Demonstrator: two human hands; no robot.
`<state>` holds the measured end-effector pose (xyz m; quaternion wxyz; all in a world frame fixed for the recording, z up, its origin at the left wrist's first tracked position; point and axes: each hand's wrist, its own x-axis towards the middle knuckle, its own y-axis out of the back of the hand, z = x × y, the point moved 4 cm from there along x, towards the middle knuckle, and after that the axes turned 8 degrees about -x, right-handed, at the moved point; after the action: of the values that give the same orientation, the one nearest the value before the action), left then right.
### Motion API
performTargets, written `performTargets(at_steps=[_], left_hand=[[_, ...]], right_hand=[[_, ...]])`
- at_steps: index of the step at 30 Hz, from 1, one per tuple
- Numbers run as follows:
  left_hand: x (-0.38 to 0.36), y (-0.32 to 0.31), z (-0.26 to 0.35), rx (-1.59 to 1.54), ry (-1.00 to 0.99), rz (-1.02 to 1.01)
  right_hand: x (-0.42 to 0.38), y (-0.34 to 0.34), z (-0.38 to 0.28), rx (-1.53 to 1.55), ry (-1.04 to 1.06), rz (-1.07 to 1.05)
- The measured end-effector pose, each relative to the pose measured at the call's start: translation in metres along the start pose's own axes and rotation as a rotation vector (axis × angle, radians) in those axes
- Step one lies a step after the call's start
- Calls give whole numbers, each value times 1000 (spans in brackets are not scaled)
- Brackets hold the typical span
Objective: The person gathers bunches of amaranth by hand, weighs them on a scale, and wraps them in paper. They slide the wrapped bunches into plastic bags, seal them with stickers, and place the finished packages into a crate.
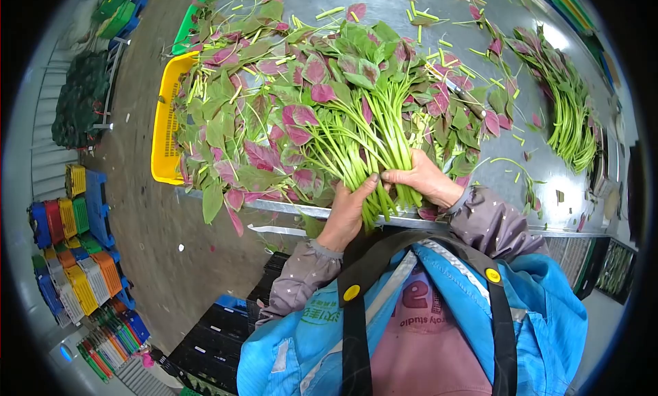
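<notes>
A bunch of leafy greens (pixel 370 132) with green stems and red-and-green leaves lies across the metal table, its stem ends toward my body. My left hand (pixel 347 214) is closed round the stems on the left side. On the right side of the same bunch, my right hand (pixel 428 179) grips the stems, its thumb near the left thumb. Loose red-and-green leaves (pixel 240 132) are heaped under and left of the bunch. A knife (pixel 467 101) lies on leaves, beyond my right hand. Another bunch of greens (pixel 567 122) rests at the right.
A yellow crate (pixel 164 132) stands at the table's left edge, with a green crate (pixel 188 27) behind it. Cut stem pieces are scattered over the metal table (pixel 504 180). Black crates (pixel 209 341) are at the lower left; stacked coloured crates (pixel 82 279) stand farther left.
</notes>
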<state>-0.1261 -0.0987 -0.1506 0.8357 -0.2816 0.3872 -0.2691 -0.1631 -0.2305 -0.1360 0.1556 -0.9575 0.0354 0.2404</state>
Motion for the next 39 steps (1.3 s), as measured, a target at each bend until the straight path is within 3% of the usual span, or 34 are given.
performTargets(at_steps=[4,6,8,10,12,13,14,16,17,18,20,21,22,24,25,26,28,30,32,33,34,36,37,39], left_hand=[[-13,5,27,36,143,74],[-18,19,54,-103,144,-3],[-31,19,122,-252,76,-114],[-46,7,184,-480,-246,-277],[-26,17,184,565,-278,276],[-14,22,181,857,-63,121],[-14,27,189,850,-59,202],[-34,17,230,419,-417,116],[-35,17,239,89,-440,-105],[-21,42,235,319,-421,217],[11,29,214,1067,-149,64],[4,15,221,913,-167,161],[-9,6,233,565,-405,187],[-6,34,253,9,-466,14],[8,29,246,497,-453,127],[23,22,238,964,-244,238],[18,9,239,660,-291,165],[7,-3,246,255,-539,31],[28,2,233,581,-520,194],[32,4,229,596,-597,209],[24,-8,223,418,-531,143],[2,-29,201,386,-569,104],[2,-26,179,425,-561,65],[9,-12,122,364,-469,45]], right_hand=[[-1,23,-29,-87,14,82],[-9,34,-60,-105,84,162],[-28,66,-111,-170,208,371],[-43,89,-151,204,560,79],[-23,115,-149,-86,389,147],[-12,116,-147,-498,338,343],[-10,122,-155,-765,399,320],[-36,109,-185,-228,413,207],[-48,106,-195,-290,556,287],[-40,115,-192,-172,543,206],[-4,128,-185,-841,484,381],[-5,125,-191,-906,419,388],[-18,118,-197,-480,373,380],[-21,135,-204,-345,521,335],[-19,134,-204,-316,560,326],[-12,129,-198,-676,488,630],[0,119,-208,-730,493,417],[-12,115,-218,-498,550,364],[-2,90,-216,-311,650,369],[10,94,-212,-530,665,422],[9,89,-209,-530,653,395],[-1,74,-195,-117,630,296],[-2,70,-182,-58,632,325],[5,61,-133,-220,550,494]])
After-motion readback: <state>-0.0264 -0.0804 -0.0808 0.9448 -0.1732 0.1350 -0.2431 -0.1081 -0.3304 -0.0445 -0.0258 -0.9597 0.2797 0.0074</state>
